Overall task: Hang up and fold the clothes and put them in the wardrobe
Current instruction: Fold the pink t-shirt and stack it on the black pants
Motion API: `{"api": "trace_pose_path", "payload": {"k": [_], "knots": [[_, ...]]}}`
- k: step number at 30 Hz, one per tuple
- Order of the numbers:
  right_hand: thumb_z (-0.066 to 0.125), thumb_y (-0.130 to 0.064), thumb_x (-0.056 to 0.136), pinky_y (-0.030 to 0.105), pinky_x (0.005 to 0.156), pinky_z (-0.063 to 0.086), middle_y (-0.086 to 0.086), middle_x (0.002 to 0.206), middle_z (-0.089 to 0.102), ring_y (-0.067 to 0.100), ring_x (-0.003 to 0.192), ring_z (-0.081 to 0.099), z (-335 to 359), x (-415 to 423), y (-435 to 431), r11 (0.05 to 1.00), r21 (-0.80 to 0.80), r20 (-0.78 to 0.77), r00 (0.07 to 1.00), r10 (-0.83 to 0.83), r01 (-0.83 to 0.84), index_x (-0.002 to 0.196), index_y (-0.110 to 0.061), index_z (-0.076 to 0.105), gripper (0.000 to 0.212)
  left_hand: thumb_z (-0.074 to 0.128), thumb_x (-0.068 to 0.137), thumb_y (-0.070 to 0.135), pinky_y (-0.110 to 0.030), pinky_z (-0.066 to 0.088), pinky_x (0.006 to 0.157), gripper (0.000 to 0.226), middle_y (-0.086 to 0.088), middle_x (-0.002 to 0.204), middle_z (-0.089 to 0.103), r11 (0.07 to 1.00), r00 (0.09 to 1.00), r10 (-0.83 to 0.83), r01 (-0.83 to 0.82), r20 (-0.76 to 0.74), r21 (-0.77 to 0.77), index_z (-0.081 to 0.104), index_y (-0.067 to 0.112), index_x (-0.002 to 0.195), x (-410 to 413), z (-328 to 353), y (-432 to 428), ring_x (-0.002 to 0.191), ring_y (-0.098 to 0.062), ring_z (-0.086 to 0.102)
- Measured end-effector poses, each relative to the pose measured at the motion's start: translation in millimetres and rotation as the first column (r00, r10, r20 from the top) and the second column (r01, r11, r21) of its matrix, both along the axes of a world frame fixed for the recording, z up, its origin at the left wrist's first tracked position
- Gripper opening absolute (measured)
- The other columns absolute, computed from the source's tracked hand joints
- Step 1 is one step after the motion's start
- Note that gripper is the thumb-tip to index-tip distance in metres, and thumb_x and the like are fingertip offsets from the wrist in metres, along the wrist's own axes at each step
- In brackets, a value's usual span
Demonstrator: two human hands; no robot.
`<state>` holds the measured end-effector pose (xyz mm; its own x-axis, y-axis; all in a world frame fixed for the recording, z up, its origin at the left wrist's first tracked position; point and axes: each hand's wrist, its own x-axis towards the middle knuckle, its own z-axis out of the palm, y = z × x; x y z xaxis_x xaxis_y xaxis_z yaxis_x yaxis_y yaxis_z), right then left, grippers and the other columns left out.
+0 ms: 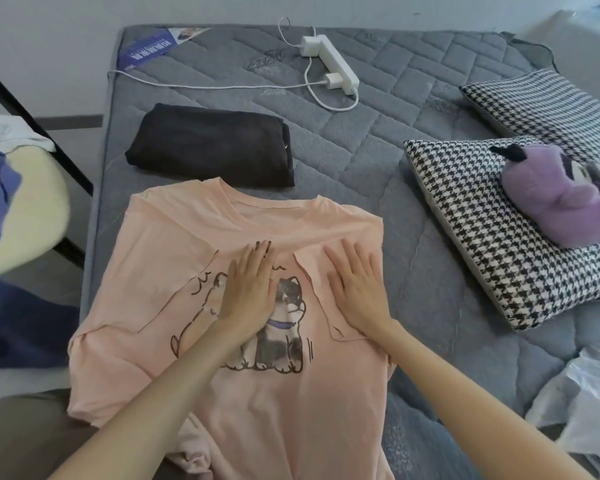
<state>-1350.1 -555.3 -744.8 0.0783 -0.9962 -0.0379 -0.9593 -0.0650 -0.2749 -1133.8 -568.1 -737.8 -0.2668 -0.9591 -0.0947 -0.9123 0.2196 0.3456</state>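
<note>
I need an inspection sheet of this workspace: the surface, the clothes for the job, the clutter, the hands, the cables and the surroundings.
Surface: grey quilted mattress, bare, no sheet.
Job's things: pink cotton T-shirt with a cartoon dog print lies spread out face up, both sleeves folded inward; folded black garment lies beyond it, apart.
Clutter: two houndstooth pillows; purple plush toy on the nearer one; white plastic bag at right.
Hands: left hand and right hand flat, palms down on the T-shirt, gripping nothing.
Cables: white power strip with a plugged charger and loose white cords on the mattress.
Surroundings: blue and cream clothes piled at left; pale wall behind.
</note>
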Motion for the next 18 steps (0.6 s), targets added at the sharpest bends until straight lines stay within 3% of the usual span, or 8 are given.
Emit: {"api": "trace_pose_path", "payload": {"k": [2, 4, 6, 9, 11, 14, 18], "knots": [[0.023, -0.04, 0.105, 0.039, 0.121, -0.006, 0.001, 0.162, 0.006, 0.022, 0.15, -0.001, 1.2, -2.1, -2.9, 0.999, 0.01, -0.027, 0.999, -0.03, 0.031, 0.152, -0.037, 0.02, 0.047, 0.022, 0.104, 0.028, -0.037, 0.001, 0.121, 0.056, 0.002, 0.161, -0.009, 0.998, 0.999, -0.027, 0.029, -0.038, 0.051, 0.0, 0.019, 0.154, 11.7, -0.4, 3.3, 0.148, -0.016, -0.01], [0.024, -0.039, 0.105, 0.042, 0.121, -0.001, 0.002, 0.162, 0.01, 0.025, 0.149, 0.003, 5.7, -0.1, -8.1, 0.998, 0.037, -0.03, 0.998, -0.052, 0.053, 0.151, -0.036, 0.024, 0.046, 0.025, 0.104, 0.026, -0.031, 0.008, 0.121, 0.054, 0.004, 0.162, 0.001, 0.998, 0.992, -0.053, 0.057, -0.112, 0.031, 0.007, 0.02, 0.154, 23.9, 6.9, 4.5, 0.148, -0.012, -0.001], [0.032, -0.029, 0.104, 0.046, 0.117, 0.018, 0.004, 0.155, 0.03, 0.031, 0.144, 0.023, 14.5, 3.1, -15.0, 0.998, -0.015, 0.02, 0.998, -0.06, 0.061, 0.144, -0.027, 0.039, 0.042, 0.029, 0.104, 0.025, -0.029, 0.02, 0.117, 0.049, 0.004, 0.159, 0.016, 0.998, 0.992, -0.045, 0.039, -0.121, -0.056, 0.022, 0.019, 0.152, 36.7, 16.6, 0.2, 0.146, -0.011, 0.014], [0.044, -0.011, 0.095, 0.043, 0.09, 0.044, 0.002, 0.136, 0.053, 0.027, 0.123, 0.047, 31.8, 5.2, -34.3, 0.984, -0.15, 0.121, 0.99, -0.078, 0.096, 0.13, -0.016, 0.054, 0.037, 0.03, 0.103, 0.022, -0.036, 0.038, 0.107, 0.044, 0.005, 0.157, 0.022, 0.989, 0.978, 0.114, -0.129, -0.175, -0.077, 0.031, 0.018, 0.147, 59.1, 33.0, -17.5, 0.142, -0.014, 0.026], [0.045, -0.004, 0.089, 0.043, 0.091, 0.046, 0.001, 0.14, 0.05, 0.024, 0.127, 0.044, 38.0, 5.0, -49.9, 0.986, -0.144, 0.153, 0.986, -0.066, 0.088, 0.132, -0.015, 0.052, 0.044, 0.04, 0.101, 0.015, -0.039, 0.037, 0.107, 0.05, 0.004, 0.159, 0.017, 0.982, 0.98, 0.166, -0.174, -0.108, -0.07, 0.026, 0.018, 0.149, 73.0, 39.9, -29.8, 0.143, -0.017, 0.023], [0.049, 0.001, 0.082, 0.041, 0.107, 0.035, 0.003, 0.147, 0.04, 0.024, 0.136, 0.034, 38.4, 3.7, -71.0, 0.995, -0.089, 0.116, 0.993, -0.026, 0.037, 0.136, -0.015, 0.045, 0.056, 0.059, 0.091, 0.01, -0.038, 0.03, 0.112, 0.072, 0.001, 0.161, 0.009, 0.982, 0.983, 0.183, -0.181, 0.025, -0.055, 0.019, 0.018, 0.151, 90.6, 43.2, -47.6, 0.147, -0.02, 0.015], [0.067, -0.009, 0.074, 0.049, 0.119, 0.012, 0.009, 0.16, 0.003, 0.032, 0.148, -0.004, 32.7, 3.1, -94.2, 0.984, 0.179, -0.07, 0.997, 0.016, -0.003, 0.148, -0.022, 0.013, 0.093, 0.054, 0.095, 0.015, -0.043, 0.014, 0.12, 0.072, -0.004, 0.161, -0.005, 0.99, 0.949, 0.105, -0.129, 0.299, 0.062, 0.01, 0.021, 0.151, 109.0, 40.5, -72.7, 0.148, -0.029, -0.002]]}}
